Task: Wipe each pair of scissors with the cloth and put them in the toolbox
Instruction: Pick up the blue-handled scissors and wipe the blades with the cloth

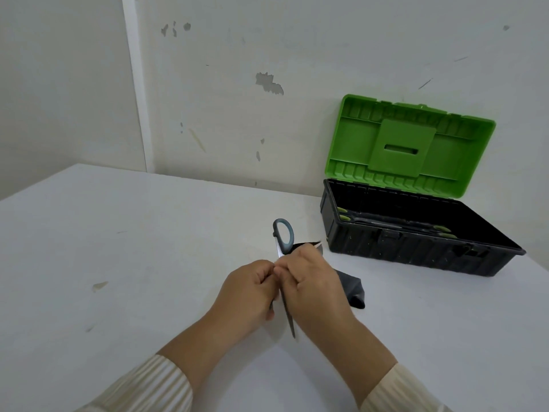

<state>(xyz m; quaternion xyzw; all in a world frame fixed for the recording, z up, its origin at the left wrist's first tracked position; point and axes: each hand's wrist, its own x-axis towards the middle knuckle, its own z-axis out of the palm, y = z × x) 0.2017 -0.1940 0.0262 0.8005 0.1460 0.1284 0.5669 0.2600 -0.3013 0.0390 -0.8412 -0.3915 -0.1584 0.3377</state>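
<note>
A pair of scissors (283,236) with grey-blue handles is held above the white table (118,248), handles pointing away and the blade tip toward me. My left hand (249,292) grips the scissors from the left. My right hand (315,281) holds a dark cloth (352,289) folded around the blades; the cloth hangs out past that hand on the right. The toolbox (416,251) stands open at the right, black base with a green lid (410,147) raised against the wall. Scissors with green handles (386,224) lie inside it.
A scuffed white wall runs close behind the table and the toolbox. The table's left edge slopes away at the far left. Cream ribbed sleeves cover both forearms at the bottom.
</note>
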